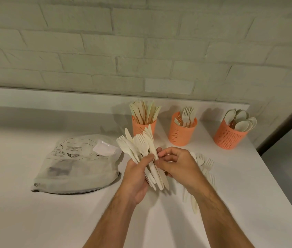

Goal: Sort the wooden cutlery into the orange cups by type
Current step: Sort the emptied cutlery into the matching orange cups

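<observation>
The white table (52,221) carries a grey plastic bag (77,165). Three orange cups stand behind: knives cup (143,126), forks cup (182,133), spoons cup (230,136). The left hand (135,178) grips a mixed cutlery bundle (141,151), fingers curled round it. The right hand (177,162) pinches one piece in that bundle. Loose forks (206,164) lie beside it.

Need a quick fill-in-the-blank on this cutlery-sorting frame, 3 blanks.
1. The left hand grips a fanned bundle of mixed cutlery; the right hand pinches one ____ from it.
2. The middle orange cup holds ____.
3. The spoon cup stands farthest ____.

Missing: piece; forks; right
</observation>
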A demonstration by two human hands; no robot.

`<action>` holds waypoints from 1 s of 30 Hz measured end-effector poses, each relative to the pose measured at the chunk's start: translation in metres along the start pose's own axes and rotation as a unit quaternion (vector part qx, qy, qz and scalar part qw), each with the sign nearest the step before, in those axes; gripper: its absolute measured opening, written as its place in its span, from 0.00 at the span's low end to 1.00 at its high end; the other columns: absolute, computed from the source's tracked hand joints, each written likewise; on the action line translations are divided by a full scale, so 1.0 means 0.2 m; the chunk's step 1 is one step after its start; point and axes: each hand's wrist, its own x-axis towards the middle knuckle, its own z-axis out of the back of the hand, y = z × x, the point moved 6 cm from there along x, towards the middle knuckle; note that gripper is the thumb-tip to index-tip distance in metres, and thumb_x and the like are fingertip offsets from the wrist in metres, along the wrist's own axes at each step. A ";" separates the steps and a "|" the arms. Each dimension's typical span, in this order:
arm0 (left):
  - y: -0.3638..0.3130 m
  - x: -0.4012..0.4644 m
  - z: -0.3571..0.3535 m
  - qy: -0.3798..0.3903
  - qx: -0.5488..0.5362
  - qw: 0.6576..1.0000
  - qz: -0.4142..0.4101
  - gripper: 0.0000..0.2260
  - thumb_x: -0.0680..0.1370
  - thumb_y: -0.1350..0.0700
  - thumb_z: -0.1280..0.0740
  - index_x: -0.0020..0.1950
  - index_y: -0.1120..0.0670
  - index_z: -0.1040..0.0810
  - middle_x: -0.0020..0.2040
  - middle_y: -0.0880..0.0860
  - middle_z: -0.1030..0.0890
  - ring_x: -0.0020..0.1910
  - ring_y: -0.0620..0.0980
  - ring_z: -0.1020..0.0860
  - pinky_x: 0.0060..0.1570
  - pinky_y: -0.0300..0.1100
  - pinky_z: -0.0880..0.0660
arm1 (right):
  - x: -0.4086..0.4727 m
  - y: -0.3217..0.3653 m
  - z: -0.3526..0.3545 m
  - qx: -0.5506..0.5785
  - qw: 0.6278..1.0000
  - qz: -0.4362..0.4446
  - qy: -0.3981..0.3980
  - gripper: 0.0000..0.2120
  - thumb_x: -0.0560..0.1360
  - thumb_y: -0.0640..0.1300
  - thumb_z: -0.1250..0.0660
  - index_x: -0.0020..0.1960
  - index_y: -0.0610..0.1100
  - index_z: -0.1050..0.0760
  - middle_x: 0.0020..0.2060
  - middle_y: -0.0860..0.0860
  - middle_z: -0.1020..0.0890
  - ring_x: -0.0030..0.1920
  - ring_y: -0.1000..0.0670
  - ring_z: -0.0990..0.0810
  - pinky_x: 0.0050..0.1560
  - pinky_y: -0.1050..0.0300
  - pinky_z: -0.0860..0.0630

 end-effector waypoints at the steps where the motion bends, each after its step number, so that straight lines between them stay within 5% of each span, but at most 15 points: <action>1: 0.00 0.00 0.00 -0.002 0.001 1.000 0.002 0.12 0.81 0.65 0.40 0.58 0.58 0.19 0.55 0.60 0.16 0.55 0.60 0.17 0.55 0.59 0.21 | 0.00 0.00 0.00 0.009 1.000 -0.005 0.008 0.07 0.74 0.40 0.25 0.51 0.48 0.18 0.43 0.49 0.14 0.40 0.56 0.16 0.35 0.68 0.25; 5: 0.00 0.00 0.02 -0.027 0.015 1.000 0.006 0.12 0.80 0.64 0.39 0.59 0.59 0.20 0.55 0.64 0.17 0.55 0.63 0.18 0.55 0.62 0.21 | 0.00 0.00 0.00 0.026 0.999 -0.005 0.024 0.07 0.78 0.39 0.32 0.51 0.49 0.17 0.45 0.48 0.13 0.48 0.49 0.14 0.52 0.48 0.17; 8: 0.00 0.01 0.02 -0.041 0.024 0.999 -0.006 0.11 0.79 0.66 0.38 0.57 0.60 0.19 0.53 0.64 0.16 0.53 0.65 0.18 0.53 0.66 0.22 | 0.00 -0.01 -0.01 0.011 1.000 0.005 0.021 0.08 0.79 0.40 0.32 0.50 0.51 0.17 0.44 0.49 0.13 0.48 0.48 0.14 0.54 0.44 0.18; 13: 0.00 0.01 0.03 -0.069 0.024 0.997 -0.016 0.11 0.79 0.66 0.35 0.60 0.59 0.20 0.51 0.61 0.15 0.48 0.58 0.15 0.39 0.46 0.19 | -0.01 0.00 -0.03 -0.016 0.999 0.040 0.014 0.07 0.76 0.43 0.27 0.52 0.52 0.15 0.44 0.53 0.13 0.48 0.51 0.14 0.55 0.45 0.18; 18: -0.02 0.01 0.02 -0.054 0.025 0.998 -0.032 0.11 0.78 0.66 0.35 0.59 0.58 0.20 0.53 0.61 0.15 0.52 0.61 0.16 0.51 0.56 0.19 | -0.01 -0.02 -0.02 0.058 0.998 0.001 0.013 0.07 0.72 0.39 0.24 0.50 0.44 0.16 0.44 0.42 0.14 0.46 0.41 0.14 0.51 0.40 0.17; 26: -0.02 0.01 0.01 -0.056 0.040 0.997 -0.039 0.12 0.77 0.65 0.31 0.59 0.60 0.20 0.53 0.63 0.16 0.51 0.61 0.16 0.47 0.51 0.18 | -0.01 -0.01 -0.03 0.061 0.997 -0.003 0.050 0.07 0.73 0.39 0.25 0.51 0.43 0.16 0.44 0.44 0.13 0.47 0.45 0.13 0.44 0.59 0.19; 30: -0.03 0.01 0.02 -0.045 0.042 0.998 -0.034 0.10 0.79 0.65 0.35 0.60 0.60 0.20 0.53 0.63 0.16 0.53 0.60 0.16 0.52 0.53 0.20 | -0.02 -0.01 -0.05 0.119 0.988 -0.043 0.091 0.09 0.78 0.41 0.30 0.54 0.37 0.19 0.46 0.41 0.13 0.48 0.42 0.14 0.52 0.50 0.17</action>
